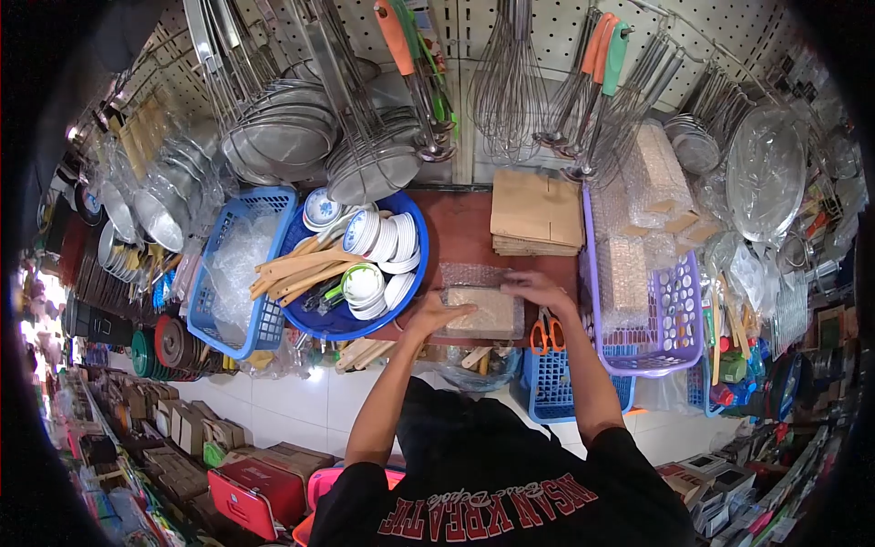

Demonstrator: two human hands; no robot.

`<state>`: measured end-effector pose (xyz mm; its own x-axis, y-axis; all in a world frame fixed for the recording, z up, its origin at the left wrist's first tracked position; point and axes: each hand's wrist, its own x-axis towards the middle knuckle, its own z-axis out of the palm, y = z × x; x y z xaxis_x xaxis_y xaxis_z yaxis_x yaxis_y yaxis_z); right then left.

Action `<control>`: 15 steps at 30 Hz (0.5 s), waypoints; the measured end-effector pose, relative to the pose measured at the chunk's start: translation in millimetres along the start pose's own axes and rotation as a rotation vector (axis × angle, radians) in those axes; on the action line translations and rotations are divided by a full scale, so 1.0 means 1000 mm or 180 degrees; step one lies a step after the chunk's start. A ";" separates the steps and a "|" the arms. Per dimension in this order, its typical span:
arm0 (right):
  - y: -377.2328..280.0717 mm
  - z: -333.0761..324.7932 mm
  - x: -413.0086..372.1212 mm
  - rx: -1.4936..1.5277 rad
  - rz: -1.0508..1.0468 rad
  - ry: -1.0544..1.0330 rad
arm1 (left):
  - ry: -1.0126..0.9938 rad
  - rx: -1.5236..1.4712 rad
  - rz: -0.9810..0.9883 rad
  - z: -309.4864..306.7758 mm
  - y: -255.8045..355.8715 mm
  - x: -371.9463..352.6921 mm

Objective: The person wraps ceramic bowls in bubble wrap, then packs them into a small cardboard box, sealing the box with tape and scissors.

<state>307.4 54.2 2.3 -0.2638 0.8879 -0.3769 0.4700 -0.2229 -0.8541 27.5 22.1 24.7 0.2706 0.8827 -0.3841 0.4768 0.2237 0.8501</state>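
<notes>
A small brown cardboard box (485,312) lies on the red-brown tabletop, partly covered by clear bubble wrap (469,273) that spreads past its far side. My left hand (439,314) grips the box at its left end, with a finger reaching over the top. At the right far corner, my right hand (540,290) stretches its fingers out over the edge of the bubble wrap. Orange-handled scissors (547,334) stand just below my right wrist, by a blue basket (583,374).
Flat cardboard pieces (536,210) are stacked behind the box. On the left stands a blue basin (422,228) of bowls, spoons and wooden utensils, beside a blue basket (205,305). To the right, a purple basket (638,363) holds bubble-wrapped boxes. Strainers (278,137) and whisks (510,91) hang above.
</notes>
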 end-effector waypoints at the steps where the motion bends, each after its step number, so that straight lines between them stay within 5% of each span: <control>1: -0.003 -0.003 0.007 0.0325 -0.0095 0.0024 | 0.0011 -0.0038 0.0085 0.002 -0.005 0.004; 10: -0.003 0.019 0.066 -0.1941 -0.0388 0.0369 | 0.0000 -0.0241 0.0191 0.003 0.001 -0.001; 15: -0.014 0.013 0.070 -0.2349 -0.0364 -0.0217 | 0.0021 -0.0168 0.0146 0.000 0.009 -0.006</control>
<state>271.3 114.2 -16.6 -0.3854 0.8570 -0.3421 0.8730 0.2185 -0.4360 30.1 18.3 34.4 0.2854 0.8952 -0.3421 0.4193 0.2044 0.8845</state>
